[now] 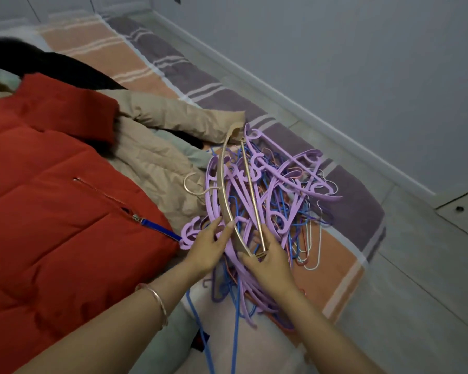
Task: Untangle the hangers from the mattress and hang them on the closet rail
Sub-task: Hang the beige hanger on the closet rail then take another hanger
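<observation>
Both hands on one gold hanger [224,184] atop the tangled pile [287,195] on the mattress [346,268].
Right hand [268,263] pinches its near end; left hand [207,248] touches its arm, fingers straight; pile, uncountable, lies by the mattress's right edge.

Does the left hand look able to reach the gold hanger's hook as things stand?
Probably yes: the hook lies bare on the beige coat, just beyond the left hand, nothing covering it.
</observation>
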`<state>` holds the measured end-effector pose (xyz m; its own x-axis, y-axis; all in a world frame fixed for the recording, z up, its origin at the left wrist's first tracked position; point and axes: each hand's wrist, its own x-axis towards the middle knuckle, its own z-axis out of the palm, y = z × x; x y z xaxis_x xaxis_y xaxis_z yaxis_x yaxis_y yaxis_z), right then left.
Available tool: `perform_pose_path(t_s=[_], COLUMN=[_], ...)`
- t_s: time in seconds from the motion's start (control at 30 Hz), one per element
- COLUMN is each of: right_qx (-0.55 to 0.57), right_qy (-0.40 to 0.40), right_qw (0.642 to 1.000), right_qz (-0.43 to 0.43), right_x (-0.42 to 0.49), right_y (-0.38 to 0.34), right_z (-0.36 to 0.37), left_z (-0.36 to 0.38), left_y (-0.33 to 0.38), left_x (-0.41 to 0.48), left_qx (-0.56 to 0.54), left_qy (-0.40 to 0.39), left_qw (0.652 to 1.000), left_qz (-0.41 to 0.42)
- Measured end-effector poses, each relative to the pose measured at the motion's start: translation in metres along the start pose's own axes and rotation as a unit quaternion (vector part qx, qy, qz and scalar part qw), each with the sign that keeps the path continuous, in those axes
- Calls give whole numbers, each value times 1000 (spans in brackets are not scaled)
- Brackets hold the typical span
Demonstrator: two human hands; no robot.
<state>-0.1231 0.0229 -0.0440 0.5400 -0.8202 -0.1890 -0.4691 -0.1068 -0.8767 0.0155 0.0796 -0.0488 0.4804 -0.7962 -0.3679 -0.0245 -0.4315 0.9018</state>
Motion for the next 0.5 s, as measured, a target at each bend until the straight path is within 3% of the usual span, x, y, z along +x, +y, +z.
perform_pose_path(t_s=[0.1, 0.27, 0.4, 0.5], right_qx=[63, 166, 150, 164], right_qy=[1, 13, 92, 132], right_qw=[998, 986, 982, 972], right_qz=[20, 9, -68, -102], right_x=[-4, -25, -50, -69], right_y=[-28, -100, -182, -243], right_z=[-18, -66, -142, -213], left_z=[2, -2, -6, 3], left_y=[60, 167, 256, 327], left_x=[1, -15, -46, -78], left_qx=[-144, -195, -93, -8], left_qy=[23, -9, -79, -159], left_qw=[989, 980, 981, 959], left_qz=[-15, 38, 151, 233])
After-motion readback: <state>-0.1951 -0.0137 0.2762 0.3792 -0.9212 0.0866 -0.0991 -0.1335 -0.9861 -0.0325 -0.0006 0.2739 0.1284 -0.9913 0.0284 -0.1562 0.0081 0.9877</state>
